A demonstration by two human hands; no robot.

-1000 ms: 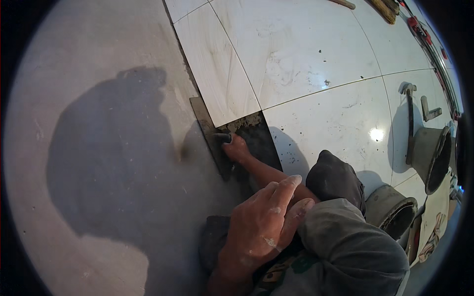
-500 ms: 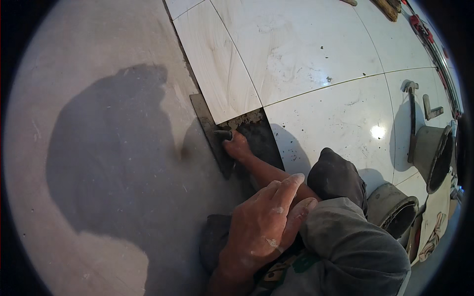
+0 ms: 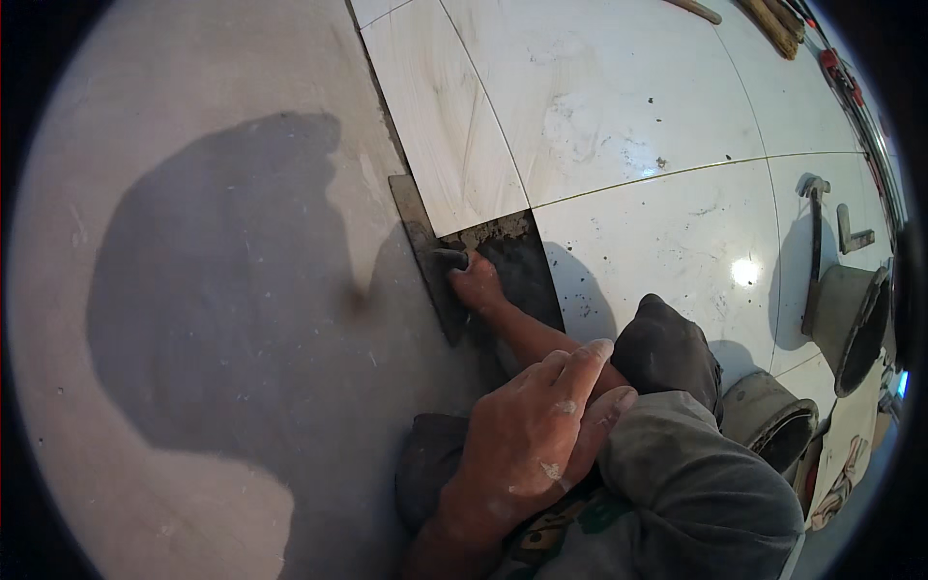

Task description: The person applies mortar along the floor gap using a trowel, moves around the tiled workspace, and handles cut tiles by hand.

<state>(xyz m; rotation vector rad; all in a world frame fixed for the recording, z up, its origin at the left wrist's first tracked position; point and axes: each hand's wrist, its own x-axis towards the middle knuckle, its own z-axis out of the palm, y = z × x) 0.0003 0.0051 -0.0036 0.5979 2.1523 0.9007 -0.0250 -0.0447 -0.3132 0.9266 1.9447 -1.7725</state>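
Observation:
My right hand is wrapped round the dark handle of a flat rectangular trowel. The blade lies along the edge of the plain grey surface, beside the corner of a streaked white tile. Dark, rough mortar shows in the gap between that tile and my right forearm. Nearer to me, my left hand is raised over my right forearm and knee. Its dusty fingers are stretched out with the thumb apart, and nothing shows in it. The hand's palm side is hidden.
Large white tiles with crumbs on them stretch to the right. Two grey buckets lie tipped near my knee, by a hammer and an L-shaped metal piece. Wooden pieces and a long red-fitted tool sit at the far right.
The whole view has shifted slightly, so most things sit a little farther right. My right hand stays on the trowel; my left hand keeps its pose.

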